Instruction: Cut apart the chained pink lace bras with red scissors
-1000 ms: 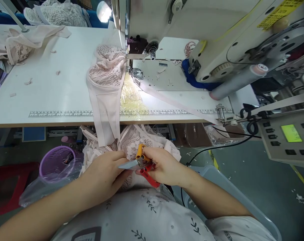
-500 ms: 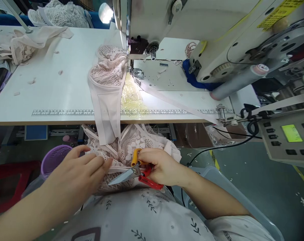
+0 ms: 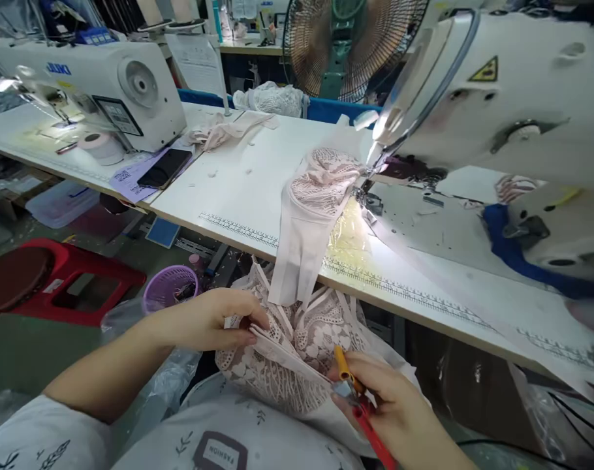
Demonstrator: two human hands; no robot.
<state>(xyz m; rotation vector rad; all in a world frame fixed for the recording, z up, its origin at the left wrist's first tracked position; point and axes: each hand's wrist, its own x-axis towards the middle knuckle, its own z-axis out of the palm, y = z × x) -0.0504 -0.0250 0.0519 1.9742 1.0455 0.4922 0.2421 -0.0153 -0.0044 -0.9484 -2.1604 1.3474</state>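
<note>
My left hand point(image 3: 216, 321) is closed, pinching the edge strip of a pale pink lace bra point(image 3: 297, 385) gathered over my lap. In my right hand point(image 3: 390, 391) are scissors point(image 3: 344, 388) with one yellow and one red handle; most of the blade part is hidden. My right fingertips also reach the far end of the same edge strip, which is drawn straight between both hands. Another pale pink lace bra cup point(image 3: 324, 183) lies under the sewing machine needle, its plain band point(image 3: 297, 274) hanging over the table edge.
The sewing machine point(image 3: 493, 98) stands at right on a white table point(image 3: 238, 189) with a printed ruler along its front. A phone point(image 3: 164, 168) lies at left beside a second machine point(image 3: 115, 85). Below are a purple basket point(image 3: 170, 287) and a red stool point(image 3: 86, 281).
My view has swung left and up. My left hand has taken hold of the bra's edge strip. The scissors, earlier lying across the lace with blades pointing left, are now turned and lower right.
</note>
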